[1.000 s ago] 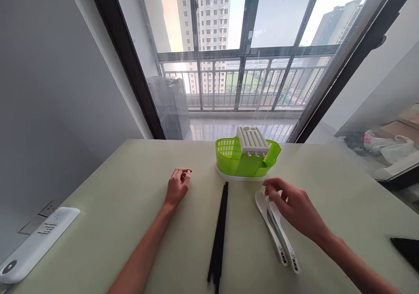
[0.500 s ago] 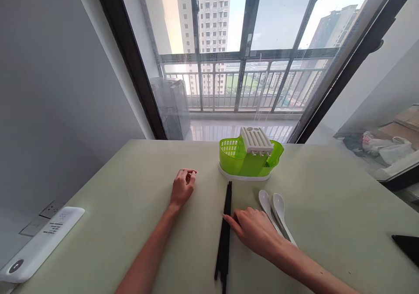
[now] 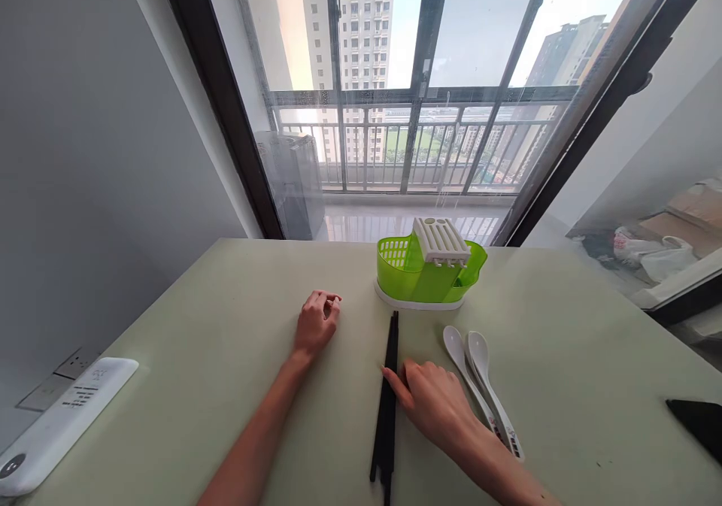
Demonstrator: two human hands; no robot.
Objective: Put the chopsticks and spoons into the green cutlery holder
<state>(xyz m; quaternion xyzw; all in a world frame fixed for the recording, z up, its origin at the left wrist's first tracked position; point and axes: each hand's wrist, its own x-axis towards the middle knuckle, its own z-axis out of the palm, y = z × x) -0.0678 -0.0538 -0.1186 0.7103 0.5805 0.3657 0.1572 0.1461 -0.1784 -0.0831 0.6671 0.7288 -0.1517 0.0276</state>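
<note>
Right hand (image 3: 437, 404) is down flat on the tabletop (image 3: 226, 325), fingers spread and fingertips touching the bundle of black chopsticks (image 3: 386, 401) about halfway along its length — touching from the right side, not wrapped around it, so the hand is open and nothing is lifted. The chopsticks lie together near the middle of the tabletop, running from close to the near edge up toward the far edge, their far tips just short of the green cutlery holder (image 3: 426, 274). Left hand (image 3: 316, 324) rests on the tabletop left of the chopsticks, well apart from them, fingers loosely curled in on themselves — it holds nothing as far as can be seen. Just right of the right hand lie two white spoons (image 3: 479, 378), side by side and overlapping, bowls toward the far edge, handles angled toward the near right; the wrist crosses close to their handles. The green holder stands by the far edge on a white base, with a white slotted insert (image 3: 441, 240) sitting tilted on top of it. Over at the near left corner a white power strip (image 3: 56, 423) lies at the edge of the tabletop, and at the right edge a dark flat object (image 3: 696, 422) pokes into view, too cut off to tell what it is.
</note>
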